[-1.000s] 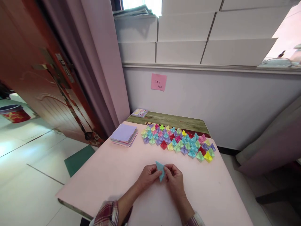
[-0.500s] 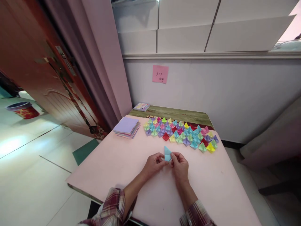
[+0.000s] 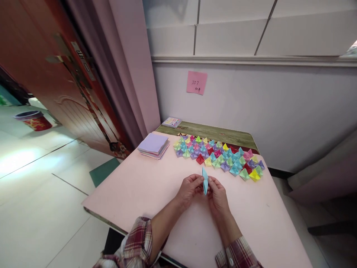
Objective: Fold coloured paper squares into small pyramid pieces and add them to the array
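Observation:
A light blue piece of folded origami paper (image 3: 205,181) is held upright between both hands, above the pink tabletop. It shows as a narrow shape with pointed ends. My left hand (image 3: 190,189) pinches its left side with thumb and fingers. From the right, my right hand (image 3: 219,194) grips the other side, its thumb near the paper's middle. Just beyond the hands lie rows of small folded paper pieces (image 3: 225,166) in yellow, green, blue, purple, red and pink. To the left of these rests a stack of square paper sheets (image 3: 153,144), a purple one on top.
The table (image 3: 125,193) has a pink cover and a wood-patterned far strip (image 3: 217,130). A small printed pack (image 3: 171,122) lies at its far left corner. A pink note (image 3: 196,82) is on the wall. A door (image 3: 69,85), curtain (image 3: 134,67) and bin (image 3: 35,121) stand left.
The blue paper has turned from a broad, flat face to a narrow, edge-on shape. Both hands have shifted their pinch on it. The whole view has moved slightly.

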`<state>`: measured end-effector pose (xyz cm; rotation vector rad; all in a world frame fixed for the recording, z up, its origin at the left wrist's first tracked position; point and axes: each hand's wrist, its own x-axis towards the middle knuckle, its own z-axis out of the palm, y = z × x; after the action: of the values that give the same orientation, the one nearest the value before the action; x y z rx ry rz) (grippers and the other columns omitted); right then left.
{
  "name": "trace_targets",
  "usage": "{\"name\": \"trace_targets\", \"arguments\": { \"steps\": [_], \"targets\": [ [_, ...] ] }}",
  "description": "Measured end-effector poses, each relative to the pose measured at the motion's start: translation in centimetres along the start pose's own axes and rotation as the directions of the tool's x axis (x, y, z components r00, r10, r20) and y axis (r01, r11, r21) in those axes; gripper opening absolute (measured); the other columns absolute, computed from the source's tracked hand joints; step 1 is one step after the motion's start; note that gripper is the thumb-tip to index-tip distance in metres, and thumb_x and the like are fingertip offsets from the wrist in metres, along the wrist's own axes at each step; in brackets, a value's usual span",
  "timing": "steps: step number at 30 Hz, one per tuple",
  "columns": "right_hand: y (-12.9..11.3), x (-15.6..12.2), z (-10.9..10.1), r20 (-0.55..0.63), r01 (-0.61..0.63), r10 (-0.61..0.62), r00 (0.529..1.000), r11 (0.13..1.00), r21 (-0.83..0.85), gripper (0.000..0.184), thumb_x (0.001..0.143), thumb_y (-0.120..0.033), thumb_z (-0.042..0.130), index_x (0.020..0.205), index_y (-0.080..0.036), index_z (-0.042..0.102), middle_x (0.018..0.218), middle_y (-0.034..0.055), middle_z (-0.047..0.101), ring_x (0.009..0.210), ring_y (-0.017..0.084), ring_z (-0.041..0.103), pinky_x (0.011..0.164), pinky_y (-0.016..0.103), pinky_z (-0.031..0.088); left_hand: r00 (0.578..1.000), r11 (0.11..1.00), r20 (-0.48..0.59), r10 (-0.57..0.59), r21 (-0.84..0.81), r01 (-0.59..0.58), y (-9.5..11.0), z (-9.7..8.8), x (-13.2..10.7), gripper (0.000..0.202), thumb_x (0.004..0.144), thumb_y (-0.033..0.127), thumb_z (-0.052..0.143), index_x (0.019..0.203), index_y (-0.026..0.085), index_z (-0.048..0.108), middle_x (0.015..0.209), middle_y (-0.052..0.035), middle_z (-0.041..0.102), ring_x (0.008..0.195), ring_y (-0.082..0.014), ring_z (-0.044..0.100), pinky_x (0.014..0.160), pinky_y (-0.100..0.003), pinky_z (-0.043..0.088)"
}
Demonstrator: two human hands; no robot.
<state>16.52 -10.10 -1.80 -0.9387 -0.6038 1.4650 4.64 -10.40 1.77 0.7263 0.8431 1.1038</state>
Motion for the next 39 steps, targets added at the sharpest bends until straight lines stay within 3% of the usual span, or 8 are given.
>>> {"name": "trace_targets", "arguments": {
  "steps": [10,19,23,26,28,33,36,39],
  "targets": [
    [-0.2,-0.2,0.1,0.172,-0.216,0.172,0.97,0.934,0.284,0.015,0.071,-0.025,0.08,0.072,-0.017,0.067,0.059,-0.0054,0.056,0.049,0.007,0.048,0.048,0.018,0.044,0.996,0.993,-0.032,0.083,0.083,-0.08,0.0,0.5,-0.3,0.036,0.068,0.042,0.079,0.079,0.011,0.063,0.063,-0.0042,0.067,0.053,-0.0133,0.061,0.053,-0.023,0.044],
    [0.2,-0.5,0.3,0.16,-0.241,0.208,0.965,0.942,0.233,0.013,0.074,-0.027,0.076,0.073,-0.019,0.067,0.059,-0.0047,0.056,0.047,0.007,0.046,0.046,0.019,0.044,0.993,0.985,0.013,0.114,0.132,-0.115,0.8,0.1,-1.4,0.033,0.076,0.042,0.071,0.082,0.011,0.063,0.063,-0.0045,0.067,0.055,-0.0142,0.061,0.057,-0.026,0.047],
    [0.4,-1.0,0.6,0.117,-0.099,0.089,0.989,0.992,0.084,0.02,0.074,-0.035,0.077,0.08,-0.018,0.068,0.059,-0.0049,0.055,0.049,0.006,0.046,0.043,0.016,0.04,0.976,0.957,-0.101,0.194,0.236,-0.166,0.4,-1.1,-1.3,0.028,0.073,0.035,0.071,0.088,0.013,0.062,0.069,-0.0026,0.065,0.058,-0.0125,0.059,0.055,-0.024,0.045],
    [0.5,-1.5,0.9,0.057,0.115,-0.109,0.992,0.984,-0.136,0.027,0.075,-0.042,0.075,0.084,-0.017,0.068,0.056,-0.0041,0.056,0.051,0.008,0.049,0.048,0.018,0.043,0.882,0.872,-0.254,0.396,0.405,-0.275,0.1,-2.0,-1.0,0.023,0.066,0.022,0.073,0.082,0.016,0.059,0.068,0.0029,0.059,0.059,-0.0088,0.053,0.056,-0.02,0.041],
    [0.4,-1.8,1.2,0.029,0.217,-0.218,0.976,0.935,-0.279,0.032,0.076,-0.047,0.072,0.085,-0.016,0.067,0.056,-0.0028,0.058,0.052,0.01,0.052,0.05,0.021,0.046,0.868,0.832,-0.234,0.437,0.471,-0.292,0.1,-2.4,-0.9,0.018,0.065,0.021,0.072,0.072,0.016,0.056,0.061,0.0054,0.053,0.055,-0.0068,0.047,0.054,-0.018,0.037],
    [0.2,-2.2,1.3,-0.037,0.317,-0.382,0.923,0.814,-0.487,0.034,0.08,-0.049,0.065,0.087,-0.016,0.067,0.059,-0.0013,0.06,0.052,0.013,0.055,0.052,0.025,0.048,0.987,0.949,-0.083,0.137,0.296,-0.107,0.3,-2.3,-1.2,0.021,0.075,0.036,0.065,0.077,0.016,0.061,0.053,0.0048,0.052,0.041,-0.0064,0.041,0.041,-0.019,0.03],
    [0.1,-2.2,1.2,-0.015,0.356,-0.431,0.902,0.763,-0.54,0.033,0.082,-0.049,0.063,0.088,-0.017,0.067,0.061,-0.0009,0.061,0.053,0.013,0.056,0.054,0.026,0.048,0.997,0.984,-0.082,-0.006,0.175,0.021,0.3,-2.2,-1.4,0.03,0.077,0.046,0.063,0.076,0.017,0.058,0.048,0.0057,0.051,0.032,-0.005,0.032,0.034,-0.02,0.019],
    [0.1,-2.3,1.2,0.073,0.357,-0.367,0.927,0.809,-0.466,0.03,0.08,-0.047,0.066,0.087,-0.017,0.068,0.062,-0.0008,0.061,0.054,0.013,0.055,0.054,0.026,0.047,0.991,0.99,-0.094,-0.097,0.098,0.106,0.7,-2.6,-1.6,0.032,0.075,0.047,0.068,0.079,0.018,0.057,0.046,0.0077,0.049,0.03,-0.0038,0.027,0.032,-0.02,0.013]
  ]
}}
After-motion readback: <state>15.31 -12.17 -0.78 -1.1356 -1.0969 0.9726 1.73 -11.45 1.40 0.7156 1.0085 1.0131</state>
